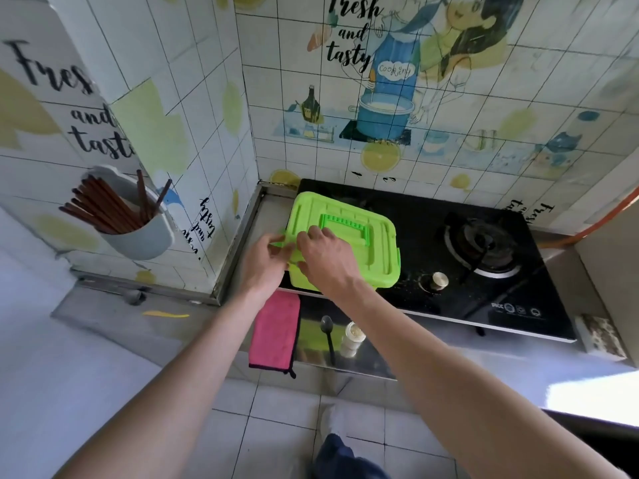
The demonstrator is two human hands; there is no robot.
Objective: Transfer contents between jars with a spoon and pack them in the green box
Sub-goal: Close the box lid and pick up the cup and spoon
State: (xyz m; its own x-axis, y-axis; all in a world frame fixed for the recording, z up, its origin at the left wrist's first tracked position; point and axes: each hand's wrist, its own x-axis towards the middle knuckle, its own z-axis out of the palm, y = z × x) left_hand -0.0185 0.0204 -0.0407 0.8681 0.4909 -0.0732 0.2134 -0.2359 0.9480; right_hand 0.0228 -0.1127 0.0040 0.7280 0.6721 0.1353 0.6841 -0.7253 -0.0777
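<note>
Both hands work at the left end of one green box (349, 216), which sits closed on the left part of the stove (397, 305). Left hand (266, 257) pinches the side latch (280, 242). Right hand (325, 257) lies on the lid (375, 267), fingers curled over its left edge beside the latch. One handle (349, 224) lies flat on the lid. On the steel ledge below stand one jar (352, 338) and one dark spoon (328, 335), just beside each other, with one pink cloth (275, 331) to their left. One burner (484, 247) and one knob (439, 280) lie right of the box. One wall cup (138, 236) holds many chopsticks (103, 209).
</note>
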